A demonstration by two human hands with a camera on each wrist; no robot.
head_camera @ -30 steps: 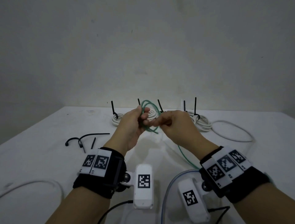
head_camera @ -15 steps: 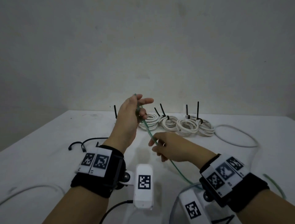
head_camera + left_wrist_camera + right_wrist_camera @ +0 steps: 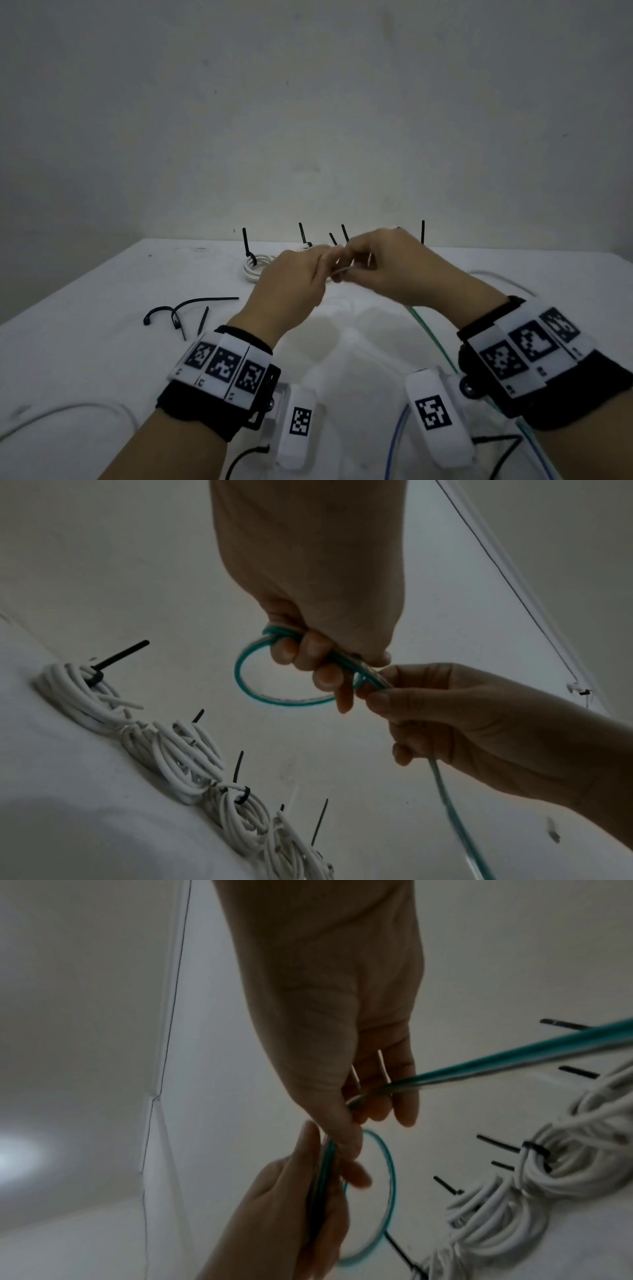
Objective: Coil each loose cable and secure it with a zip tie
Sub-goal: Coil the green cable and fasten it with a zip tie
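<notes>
Both hands meet above the middle of the white table [image 3: 102, 342]. My left hand [image 3: 320, 272] curls its fingers round a small coil of the green cable [image 3: 260, 693], a round loop sticking out beyond the fingers. My right hand [image 3: 356, 267] pinches the same cable right beside the left fingers [image 3: 322, 674]. From the right hand the loose length of green cable [image 3: 435, 339] runs down toward me. In the right wrist view the loop [image 3: 390, 1177] hangs beside the left hand [image 3: 301, 1199], and the strand crosses the right fingers [image 3: 404, 1096].
Several white coils tied with black zip ties [image 3: 255, 267] stand in a row at the back, behind the hands. Loose black zip ties [image 3: 191, 308] lie on the left. Loose white cables lie at far right [image 3: 507, 281] and near left [image 3: 68, 411]; a blue cable [image 3: 394, 438] runs near me.
The right hand has come up from lower on the cable to meet the left hand. The left hand has dropped a little with its coil.
</notes>
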